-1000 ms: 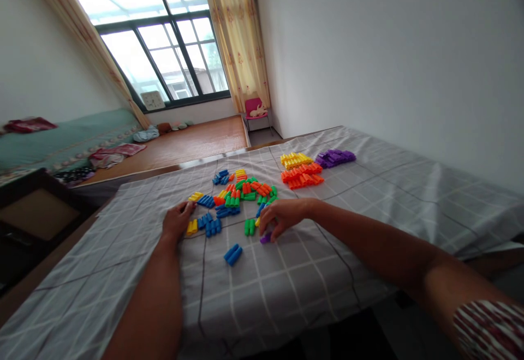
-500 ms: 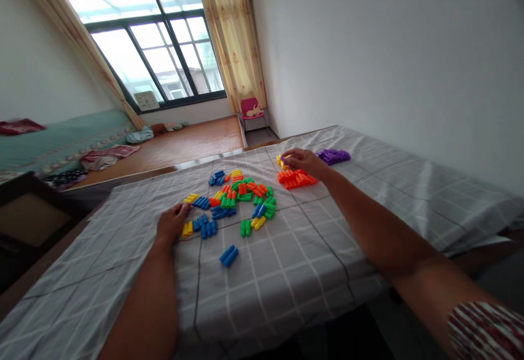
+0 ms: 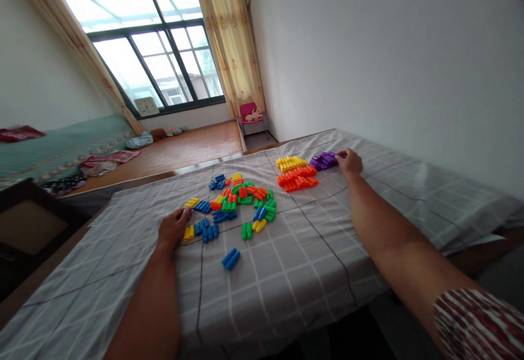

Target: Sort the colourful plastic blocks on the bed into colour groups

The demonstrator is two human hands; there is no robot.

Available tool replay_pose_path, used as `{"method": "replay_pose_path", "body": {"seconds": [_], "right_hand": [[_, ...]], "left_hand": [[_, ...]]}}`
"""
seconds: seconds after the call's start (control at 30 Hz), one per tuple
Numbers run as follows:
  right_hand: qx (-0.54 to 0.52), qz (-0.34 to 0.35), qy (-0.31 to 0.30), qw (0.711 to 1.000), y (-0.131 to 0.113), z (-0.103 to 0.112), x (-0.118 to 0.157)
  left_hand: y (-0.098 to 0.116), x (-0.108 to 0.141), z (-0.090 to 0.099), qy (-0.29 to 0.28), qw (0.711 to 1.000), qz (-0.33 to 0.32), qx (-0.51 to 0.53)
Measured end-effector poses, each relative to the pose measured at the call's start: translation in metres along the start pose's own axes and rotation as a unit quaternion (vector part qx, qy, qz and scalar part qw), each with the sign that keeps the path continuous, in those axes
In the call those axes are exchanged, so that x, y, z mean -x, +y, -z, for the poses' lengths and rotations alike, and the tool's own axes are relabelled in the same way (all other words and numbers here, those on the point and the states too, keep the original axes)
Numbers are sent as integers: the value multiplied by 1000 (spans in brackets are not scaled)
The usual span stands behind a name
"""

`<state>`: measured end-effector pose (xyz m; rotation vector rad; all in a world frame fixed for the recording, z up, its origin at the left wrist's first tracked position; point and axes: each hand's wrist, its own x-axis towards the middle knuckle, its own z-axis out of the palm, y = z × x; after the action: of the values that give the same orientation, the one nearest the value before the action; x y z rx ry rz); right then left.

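Right hand point(image 3: 350, 162) has its fingertips pinched on a purple plastic piece point(image 3: 339, 155) at the purple pile's point(image 3: 322, 160) right end, on the gray checked tablecloth point(image 3: 282, 273). Left hand point(image 3: 173, 226)'s by the mixed-color pieces point(image 3: 230, 203), can't tell if it's gripping any. Pink chair point(image 3: 248, 110) holds a plush toy point(image 3: 254, 115).

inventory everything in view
checked cloth: one, grey, foreground
plastic tubes: many, blue, green, orange, yellow, cloth's middle
separate plastic tubes: two, blue, cloth's front
yellow plastic pile: one, yellow, cloth's back
orange plastic pile: one, orange, before yellow pile
purple plastic pile: one, purple, beside yellow pile
window: one, dark frame, background
floral curtains: two, yellowish, flanking window
chair: one, pink, far corner
clock: one, white, by window
platform: one, brown, below window
fabrics: several, mixed, left
left hand: one, beside plastic tubes
right hand: one, at purple pile
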<state>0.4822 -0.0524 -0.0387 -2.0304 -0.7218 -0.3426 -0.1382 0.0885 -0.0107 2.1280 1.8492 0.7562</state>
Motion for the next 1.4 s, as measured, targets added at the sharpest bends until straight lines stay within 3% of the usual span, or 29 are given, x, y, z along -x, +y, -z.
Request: {"method": "replay_pose_path", "body": {"seconds": [0.13,0.2,0.27,0.33,0.4,0.47,0.6,0.77,0.87,1.17,1.4], "right_hand": [[33,15,6,999,-11,-1,-2],[24,66,-8,998,-22,-2,-3],[5,175,-80,981,-34,-4,-1],[9,292,-183,939,-43,-8,5],[48,348,-255,901,-46,-12,11],[91,346,-278,891,-45,-15,16],[106,320,-270,902,-41,-14,14],[60,216,-173,959,-38,-3,5],[29,167,-129,977,-37,1,3],[165,209,-143,953,-40,8,12],[131,197,-140,962,-40,11,13]], "left_hand": [[-1,-2,-1,-1,1000,0,-14],[-3,-4,-2,-4,1000,2,-20],[-4,-5,-3,-7,1000,2,-22],[-6,-5,-3,-8,1000,-3,-18],[-7,-5,-4,-8,1000,-9,-16],[-8,-4,-4,-8,1000,-12,-16],[-7,-3,-3,-4,1000,-9,-14],[-5,-3,-2,-7,1000,-4,-1],[-3,-2,-2,-10,1000,-6,-4],[-5,-3,-3,-7,1000,-4,-7],[-9,-4,-5,-7,1000,-5,-23]]}}
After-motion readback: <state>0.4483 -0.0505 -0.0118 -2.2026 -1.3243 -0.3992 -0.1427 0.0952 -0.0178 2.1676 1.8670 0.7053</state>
